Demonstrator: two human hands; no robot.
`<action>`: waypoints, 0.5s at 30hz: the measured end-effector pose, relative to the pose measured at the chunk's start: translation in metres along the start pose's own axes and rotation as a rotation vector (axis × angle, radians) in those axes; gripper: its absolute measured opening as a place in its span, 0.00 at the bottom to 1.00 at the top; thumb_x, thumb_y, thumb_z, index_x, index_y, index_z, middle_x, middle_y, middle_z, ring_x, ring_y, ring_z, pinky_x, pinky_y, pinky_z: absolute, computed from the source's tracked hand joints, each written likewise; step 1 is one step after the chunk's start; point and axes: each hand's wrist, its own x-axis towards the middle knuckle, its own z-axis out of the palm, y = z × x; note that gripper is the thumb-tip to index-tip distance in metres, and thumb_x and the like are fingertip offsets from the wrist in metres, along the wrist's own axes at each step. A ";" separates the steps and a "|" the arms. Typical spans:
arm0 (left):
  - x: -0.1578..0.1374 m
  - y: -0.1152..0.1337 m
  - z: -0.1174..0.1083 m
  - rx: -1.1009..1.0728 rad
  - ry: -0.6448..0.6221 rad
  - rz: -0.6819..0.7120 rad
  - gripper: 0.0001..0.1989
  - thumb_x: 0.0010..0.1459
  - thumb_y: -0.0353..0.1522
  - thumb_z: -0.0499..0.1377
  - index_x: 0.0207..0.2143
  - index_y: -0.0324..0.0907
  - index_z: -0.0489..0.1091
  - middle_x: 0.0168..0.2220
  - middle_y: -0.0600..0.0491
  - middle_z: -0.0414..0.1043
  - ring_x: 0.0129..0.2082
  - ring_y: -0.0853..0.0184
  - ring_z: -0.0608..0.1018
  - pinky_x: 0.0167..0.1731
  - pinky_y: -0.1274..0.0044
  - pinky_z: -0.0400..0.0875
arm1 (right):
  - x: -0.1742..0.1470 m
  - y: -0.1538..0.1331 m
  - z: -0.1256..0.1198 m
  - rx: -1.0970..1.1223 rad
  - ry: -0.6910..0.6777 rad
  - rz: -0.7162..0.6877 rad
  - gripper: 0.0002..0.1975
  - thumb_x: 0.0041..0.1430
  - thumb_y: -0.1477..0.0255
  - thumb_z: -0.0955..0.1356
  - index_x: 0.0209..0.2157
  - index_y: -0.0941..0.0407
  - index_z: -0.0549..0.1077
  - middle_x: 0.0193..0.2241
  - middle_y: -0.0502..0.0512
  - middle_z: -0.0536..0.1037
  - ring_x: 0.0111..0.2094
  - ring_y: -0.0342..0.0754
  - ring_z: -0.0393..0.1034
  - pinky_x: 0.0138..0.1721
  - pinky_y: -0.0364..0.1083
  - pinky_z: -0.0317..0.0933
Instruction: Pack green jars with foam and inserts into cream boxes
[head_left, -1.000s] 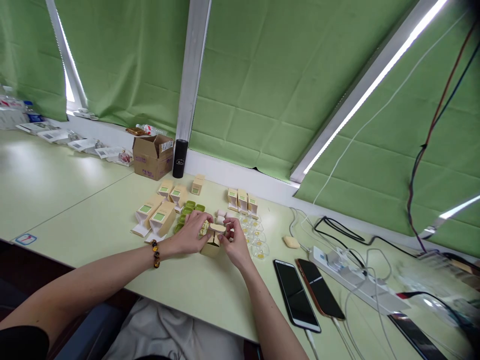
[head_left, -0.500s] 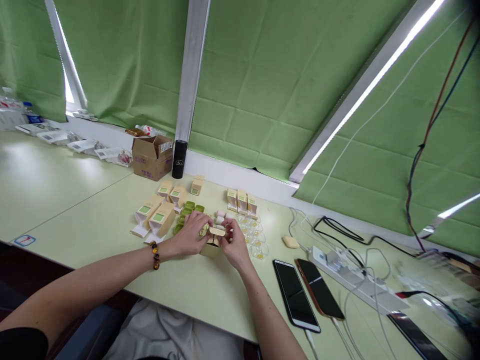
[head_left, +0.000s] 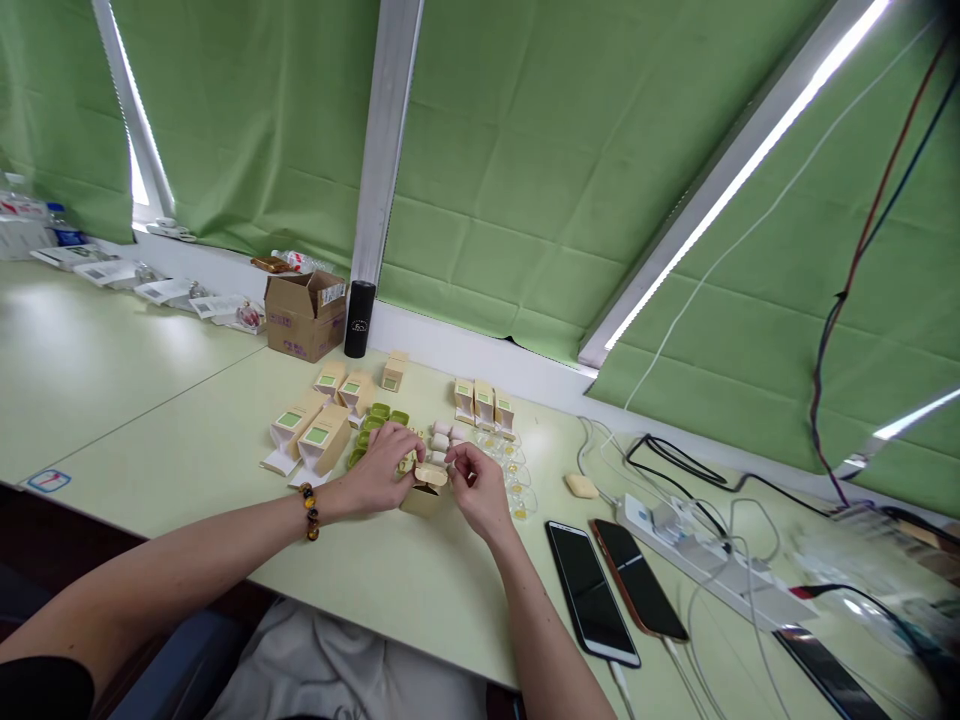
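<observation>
A small kraft-paper box [head_left: 421, 501] stands on the table in front of me, its top flap [head_left: 431, 474] raised. My left hand [head_left: 386, 470] has its fingers closed on the left side of this box. To the right of the flap is my right hand [head_left: 480, 490], its fingers bent, thumb and index apart, with nothing visible in them. Just beyond my hands lie green plastic cases [head_left: 379, 412], small pale pinkish-white cylinders [head_left: 440, 428] and clear plastic pieces [head_left: 517, 495] with yellow spots. My left hand partly hides the green cases.
Several kraft boxes [head_left: 324, 440] stand at left, and 3 more [head_left: 484, 402] at the back. Behind are a cardboard carton [head_left: 304, 318] and a black tumbler [head_left: 359, 320]. On the right lie phones [head_left: 592, 590], a power strip [head_left: 705, 560] and tangled cables.
My right hand has drawn slightly to the right, off the box flap. The flap has tilted a little lower. My left hand stays on the box.
</observation>
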 end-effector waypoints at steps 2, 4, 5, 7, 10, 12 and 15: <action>0.000 0.000 0.000 -0.005 -0.003 0.003 0.12 0.56 0.23 0.55 0.40 0.45 0.66 0.45 0.50 0.72 0.52 0.55 0.66 0.53 0.62 0.63 | 0.000 -0.002 -0.004 0.056 -0.009 -0.024 0.05 0.54 0.72 0.66 0.34 0.54 0.73 0.22 0.42 0.60 0.24 0.43 0.55 0.27 0.42 0.51; 0.000 0.001 0.000 -0.013 0.000 0.005 0.11 0.57 0.23 0.56 0.41 0.45 0.66 0.45 0.50 0.72 0.53 0.55 0.66 0.53 0.62 0.63 | -0.001 -0.004 -0.007 0.084 -0.046 -0.046 0.04 0.57 0.71 0.67 0.35 0.54 0.73 0.22 0.42 0.59 0.24 0.42 0.54 0.27 0.42 0.51; 0.000 0.001 0.000 -0.014 0.002 0.007 0.11 0.56 0.23 0.56 0.41 0.45 0.66 0.45 0.50 0.72 0.53 0.55 0.66 0.53 0.62 0.63 | -0.001 -0.005 -0.008 0.079 -0.068 -0.054 0.04 0.57 0.70 0.67 0.35 0.54 0.73 0.22 0.42 0.59 0.24 0.42 0.54 0.27 0.42 0.51; -0.001 0.001 0.000 -0.011 0.010 0.014 0.11 0.56 0.23 0.56 0.40 0.45 0.67 0.45 0.50 0.72 0.53 0.55 0.66 0.53 0.62 0.63 | -0.003 -0.008 -0.009 0.031 -0.105 -0.072 0.03 0.57 0.71 0.68 0.34 0.54 0.73 0.22 0.43 0.60 0.24 0.42 0.55 0.27 0.42 0.52; 0.000 0.000 -0.002 -0.007 0.026 0.038 0.11 0.57 0.23 0.56 0.40 0.45 0.68 0.45 0.50 0.73 0.53 0.55 0.67 0.53 0.61 0.63 | -0.005 -0.010 -0.008 -0.071 -0.132 -0.106 0.02 0.56 0.73 0.69 0.33 0.53 0.73 0.22 0.43 0.63 0.24 0.43 0.57 0.28 0.43 0.53; 0.000 -0.001 -0.006 -0.013 0.044 0.075 0.11 0.57 0.24 0.55 0.41 0.45 0.68 0.45 0.49 0.73 0.52 0.55 0.68 0.53 0.62 0.64 | -0.006 -0.011 -0.007 -0.121 -0.138 -0.122 0.03 0.56 0.74 0.69 0.33 0.53 0.72 0.22 0.44 0.64 0.24 0.43 0.59 0.29 0.43 0.54; 0.001 -0.001 -0.014 -0.006 0.073 0.144 0.10 0.58 0.24 0.54 0.40 0.44 0.68 0.40 0.50 0.74 0.46 0.57 0.71 0.50 0.64 0.65 | -0.007 -0.013 -0.007 -0.167 -0.136 -0.141 0.03 0.55 0.75 0.69 0.33 0.52 0.72 0.22 0.44 0.66 0.24 0.44 0.61 0.30 0.43 0.55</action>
